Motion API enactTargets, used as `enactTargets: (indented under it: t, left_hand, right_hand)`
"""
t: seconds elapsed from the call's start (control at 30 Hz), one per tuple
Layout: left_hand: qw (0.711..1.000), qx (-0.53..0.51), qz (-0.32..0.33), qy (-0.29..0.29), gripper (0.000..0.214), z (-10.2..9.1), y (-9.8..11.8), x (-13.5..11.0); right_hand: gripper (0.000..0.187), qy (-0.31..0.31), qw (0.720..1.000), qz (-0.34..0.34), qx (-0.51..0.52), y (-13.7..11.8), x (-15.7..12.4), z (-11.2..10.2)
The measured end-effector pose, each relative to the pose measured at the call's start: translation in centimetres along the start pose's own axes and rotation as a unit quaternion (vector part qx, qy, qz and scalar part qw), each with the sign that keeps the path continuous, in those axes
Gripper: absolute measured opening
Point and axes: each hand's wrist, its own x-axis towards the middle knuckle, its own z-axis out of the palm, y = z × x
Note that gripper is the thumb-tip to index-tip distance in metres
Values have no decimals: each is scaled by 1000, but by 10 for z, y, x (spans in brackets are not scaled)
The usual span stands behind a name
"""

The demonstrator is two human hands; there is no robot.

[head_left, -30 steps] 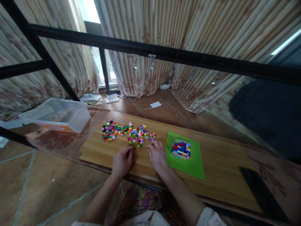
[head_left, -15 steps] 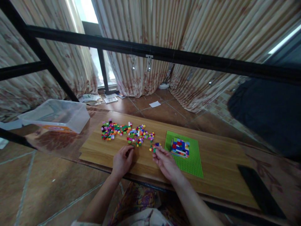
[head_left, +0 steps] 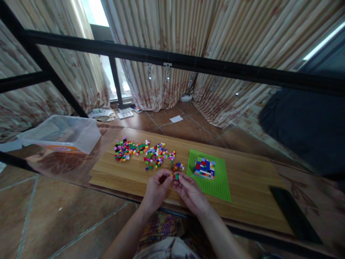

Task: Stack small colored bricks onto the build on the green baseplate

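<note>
My left hand [head_left: 158, 187] and my right hand [head_left: 191, 192] meet over the near part of the wooden board. Between their fingertips are small toy building bricks, among them a green brick [head_left: 176, 177] pinched by my right hand. Red and yellow bits show at the left fingertips; their exact shapes are too small to make out. Just beyond my hands lies a small group of loose bricks [head_left: 178, 166]. To the right, a block of joined, multicoloured bricks [head_left: 205, 168] stands on a green studded baseplate [head_left: 219, 185].
Loose bricks [head_left: 159, 153] are spread over the left half of the wooden board [head_left: 250, 194]. A clear plastic bin [head_left: 88, 135] stands at the far left. A black bar [head_left: 188, 61] crosses in front of the curtains. A dark flat object [head_left: 293, 214] lies at the right end.
My left hand has moved right and now meets my right hand, which has come slightly down toward me. The bricks are now held between both hands. The view has shifted slightly.
</note>
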Motion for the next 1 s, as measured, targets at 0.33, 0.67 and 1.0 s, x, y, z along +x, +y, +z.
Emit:
enactTargets:
  t: [0.33, 0.67, 1.0]
  left_hand:
    - [998, 42, -7, -53, 15, 9, -2, -10]
    - [989, 19, -107, -99, 21, 11, -9, -14]
    - [991, 119, -55, 36, 22, -23, -27, -1]
  right_hand:
    - [28, 81, 968, -93, -220, -5, -9, 4]
    - [33, 109, 977, -85, -164, -11, -22, -14]
    - [26, 236, 946, -186, -120, -53, -28, -85]
